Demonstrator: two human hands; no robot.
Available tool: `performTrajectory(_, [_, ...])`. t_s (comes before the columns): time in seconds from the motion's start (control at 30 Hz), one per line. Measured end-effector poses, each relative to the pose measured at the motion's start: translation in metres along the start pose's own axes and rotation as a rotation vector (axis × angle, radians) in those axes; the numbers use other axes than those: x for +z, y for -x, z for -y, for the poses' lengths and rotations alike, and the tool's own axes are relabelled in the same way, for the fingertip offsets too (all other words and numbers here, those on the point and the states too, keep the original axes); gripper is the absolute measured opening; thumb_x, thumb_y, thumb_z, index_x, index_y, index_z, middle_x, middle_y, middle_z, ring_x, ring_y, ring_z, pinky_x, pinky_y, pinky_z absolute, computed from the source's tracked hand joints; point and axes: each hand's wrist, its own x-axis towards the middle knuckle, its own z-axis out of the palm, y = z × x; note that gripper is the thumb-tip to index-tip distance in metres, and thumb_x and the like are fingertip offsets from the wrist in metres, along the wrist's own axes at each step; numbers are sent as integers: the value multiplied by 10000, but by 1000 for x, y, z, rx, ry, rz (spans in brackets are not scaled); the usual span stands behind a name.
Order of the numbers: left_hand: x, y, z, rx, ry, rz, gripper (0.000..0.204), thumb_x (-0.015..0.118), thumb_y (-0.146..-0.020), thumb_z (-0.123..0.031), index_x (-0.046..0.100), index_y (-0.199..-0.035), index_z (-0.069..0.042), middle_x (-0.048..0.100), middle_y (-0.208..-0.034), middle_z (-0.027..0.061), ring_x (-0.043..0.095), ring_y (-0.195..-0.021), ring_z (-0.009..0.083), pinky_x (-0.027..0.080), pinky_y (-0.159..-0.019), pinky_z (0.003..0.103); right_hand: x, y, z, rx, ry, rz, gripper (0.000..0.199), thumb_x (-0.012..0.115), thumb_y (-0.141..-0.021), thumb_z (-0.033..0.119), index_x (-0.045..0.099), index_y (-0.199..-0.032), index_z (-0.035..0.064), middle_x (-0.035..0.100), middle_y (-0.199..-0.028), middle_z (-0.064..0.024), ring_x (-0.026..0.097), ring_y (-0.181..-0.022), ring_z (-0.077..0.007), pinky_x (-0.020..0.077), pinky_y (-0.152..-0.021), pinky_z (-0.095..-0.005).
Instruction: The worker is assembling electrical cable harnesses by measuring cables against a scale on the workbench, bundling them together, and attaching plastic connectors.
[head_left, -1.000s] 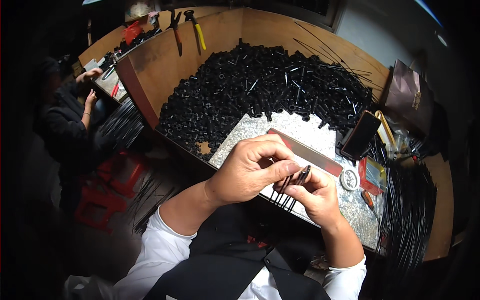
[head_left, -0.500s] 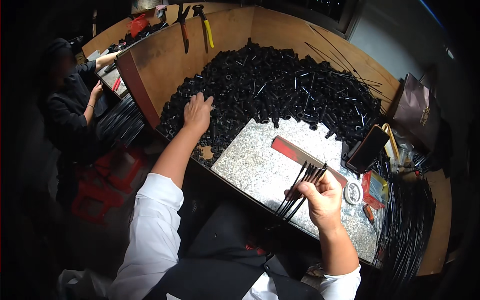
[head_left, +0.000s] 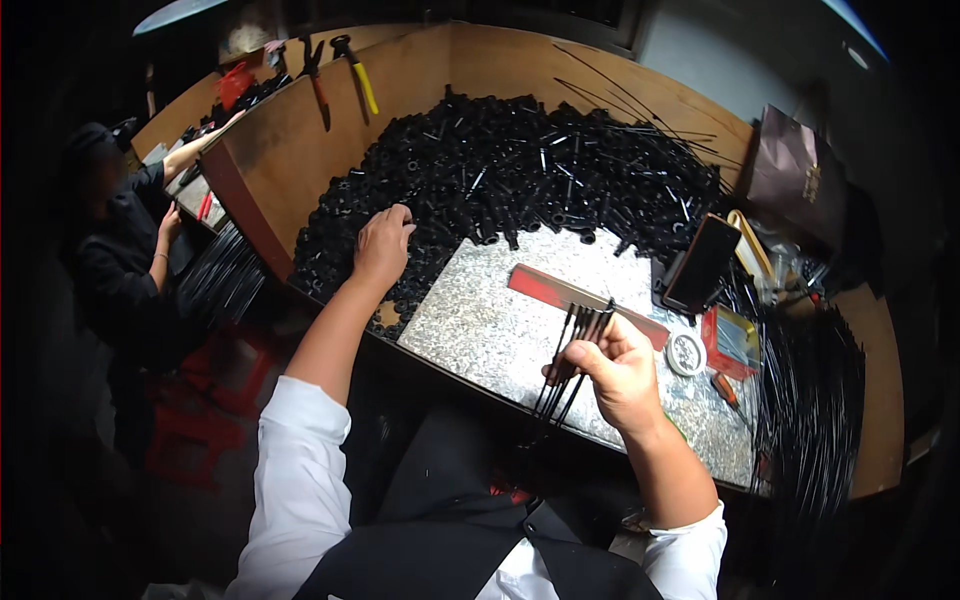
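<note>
My left hand (head_left: pixel 383 245) is at the left side of a big heap of small black tubular parts (head_left: pixel 520 160). Its fingers are curled together, and whatever lies between their tips is too dark to make out. Over the near part of the speckled worktop (head_left: pixel 460 320), my right hand (head_left: pixel 615 375) pinches several thin black rods (head_left: pixel 573 345) between thumb and fingers. The rods fan out slightly, their lower ends reaching toward the table's front edge. Behind them lies a long red and grey bar (head_left: pixel 540 284).
On the right are a phone (head_left: pixel 702 262), a round white tub (head_left: pixel 686 353), a red box (head_left: pixel 730 342), an orange-handled screwdriver (head_left: pixel 725 388) and a bundle of long black rods (head_left: pixel 812 400). Pliers (head_left: pixel 356 75) hang on the wooden partition (head_left: pixel 300 150). A co-worker (head_left: pixel 120 230) sits at left.
My left hand has drawn its spread fingers together and shifted slightly nearer on the heap. My right hand keeps its hold on the rods. The whole view has swung a little.
</note>
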Motion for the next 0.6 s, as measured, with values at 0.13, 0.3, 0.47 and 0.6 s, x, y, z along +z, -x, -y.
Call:
performTrajectory(0.13, [-50,-5,-117,-330,1210,7,224,595,-880,3,571,-1103,8,603,-918,77,647,-792,142,527,-670,243,-17,20,10,-29,8,22,192,662,-867,114,537,-951,-6,647,-771,-115,672,-681,-221,557,-654,-332])
performTrajectory(0.3, [-119,23,-188,-55,1590,154,238,620,-859,40,592,-1096,42,577,-1055,86,635,-866,135,552,-796,267,-15,43,26,0,16,93,225,667,-866,122,533,-992,-6,643,-811,-96,669,-728,-203,555,-680,-321])
performTrajectory(0.47, [-150,41,-217,54,1743,243,236,611,-866,31,634,-1099,-2,550,-1154,90,575,-1042,161,522,-909,336,-12,69,39,-18,-43,78,167,664,-874,99,525,-903,12,638,-793,-89,648,-703,-163,539,-658,-288])
performTrajectory(0.6, [-164,51,-227,74,1693,288,246,603,-862,47,633,-1102,5,575,-1122,70,559,-1054,153,487,-915,308,-9,82,46,-42,-35,103,166,658,-880,80,510,-831,24,635,-759,-81,629,-689,-128,523,-641,-263])
